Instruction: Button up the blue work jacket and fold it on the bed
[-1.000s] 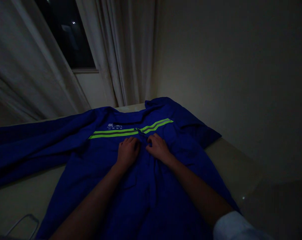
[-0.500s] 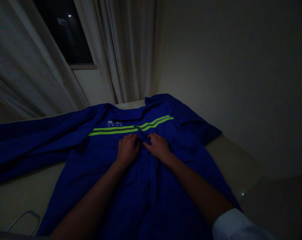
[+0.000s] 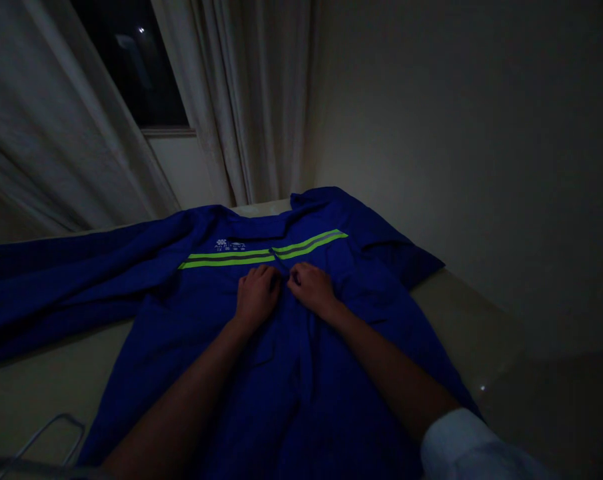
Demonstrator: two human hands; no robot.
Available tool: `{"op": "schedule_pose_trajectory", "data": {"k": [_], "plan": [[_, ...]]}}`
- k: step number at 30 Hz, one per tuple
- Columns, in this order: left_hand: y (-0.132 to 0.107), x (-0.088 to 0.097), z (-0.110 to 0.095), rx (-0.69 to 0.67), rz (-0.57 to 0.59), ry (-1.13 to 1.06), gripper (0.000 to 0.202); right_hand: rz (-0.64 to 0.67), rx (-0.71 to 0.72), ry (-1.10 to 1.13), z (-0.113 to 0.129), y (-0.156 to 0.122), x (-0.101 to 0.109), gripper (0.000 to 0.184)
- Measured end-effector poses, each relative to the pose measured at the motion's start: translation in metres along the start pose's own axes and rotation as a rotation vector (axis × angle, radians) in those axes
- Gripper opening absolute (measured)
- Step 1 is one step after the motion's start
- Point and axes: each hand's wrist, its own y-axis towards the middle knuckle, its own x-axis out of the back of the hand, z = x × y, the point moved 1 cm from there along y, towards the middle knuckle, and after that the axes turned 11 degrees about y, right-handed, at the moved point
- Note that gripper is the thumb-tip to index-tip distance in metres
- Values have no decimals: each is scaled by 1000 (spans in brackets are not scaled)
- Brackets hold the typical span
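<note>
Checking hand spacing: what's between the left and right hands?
Head view: a narrow strip of the blue garment lies between the left hand and right hand. Nothing else shows there, though it's dark.

Curtains (image 3: 56,113) — pale; window (image 3: 138,70) — dark

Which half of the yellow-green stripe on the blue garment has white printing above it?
The picture-left half; white printing sits just above it, while the picture-right half shows none.
</note>
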Motion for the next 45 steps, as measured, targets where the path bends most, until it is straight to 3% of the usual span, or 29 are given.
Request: {"op": "schedule_pose_trajectory", "data": {"k": [4, 12, 17, 21, 29, 34, 37, 45], "plan": [[0, 0, 0, -3, -2, -7, 14, 8, 2, 399, -18, 9, -10, 16], [-1, 3, -2, 11, -13, 7, 11, 81, 33, 629, -27, 13, -10, 23], [0, 1, 1, 7, -11, -8, 14, 149, 57, 659, -28, 12, -5, 22], [3, -2, 3, -23, -26, -31, 16, 93, 140, 619, -25, 10, -2, 19], [3, -7, 4, -80, -116, -57, 16, 66, 163, 604, -25, 14, -5, 16], [3, -14, 7, -83, -173, -139, 12, 117, 79, 716, -30, 21, -16, 19], [3, -14, 9, -47, -172, -224, 22, 128, 28, 736, -31, 22, -21, 13], [3, -10, 12, -159, -164, -297, 21, 69, 1, 589, -24, 17, -18, 13]]}}
